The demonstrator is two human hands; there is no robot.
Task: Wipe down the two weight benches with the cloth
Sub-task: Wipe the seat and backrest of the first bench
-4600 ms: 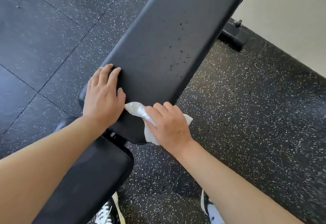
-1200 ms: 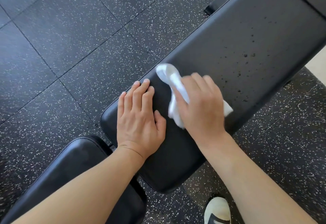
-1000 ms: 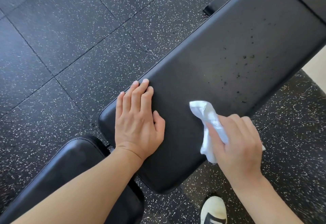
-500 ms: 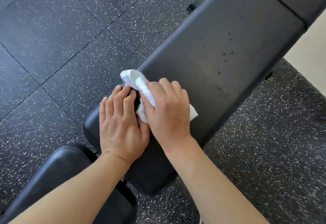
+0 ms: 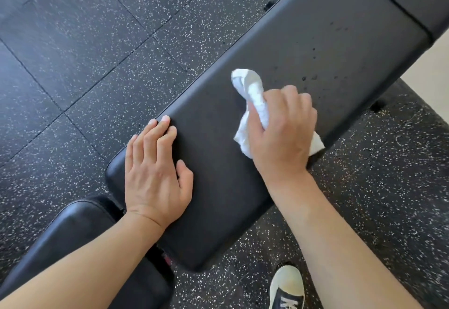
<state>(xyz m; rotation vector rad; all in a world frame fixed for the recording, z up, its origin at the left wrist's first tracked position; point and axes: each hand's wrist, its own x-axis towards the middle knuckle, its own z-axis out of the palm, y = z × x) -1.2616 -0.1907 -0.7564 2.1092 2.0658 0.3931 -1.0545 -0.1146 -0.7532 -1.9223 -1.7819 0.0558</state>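
A long black padded weight bench [image 5: 303, 48] runs diagonally from the lower middle to the upper right. My right hand [image 5: 281, 133] is shut on a crumpled white cloth [image 5: 252, 94], pressed on the pad near its right edge. Small dark droplets dot the pad just beyond the cloth. My left hand [image 5: 155, 170] lies flat on the pad's near left corner, fingers together, holding nothing. A second black pad [image 5: 80, 233] sits at the lower left, partly hidden under my left forearm.
Black speckled rubber floor tiles [image 5: 97, 53] surround the bench. My shoe [image 5: 288, 289] stands on the floor at the bottom, right of the bench end. A pale wall strip [image 5: 432, 65] shows at the right edge.
My right hand has swept the cloth from beside my left fingers to the right and farther up the pad. My left hand has stayed flat on the near corner.
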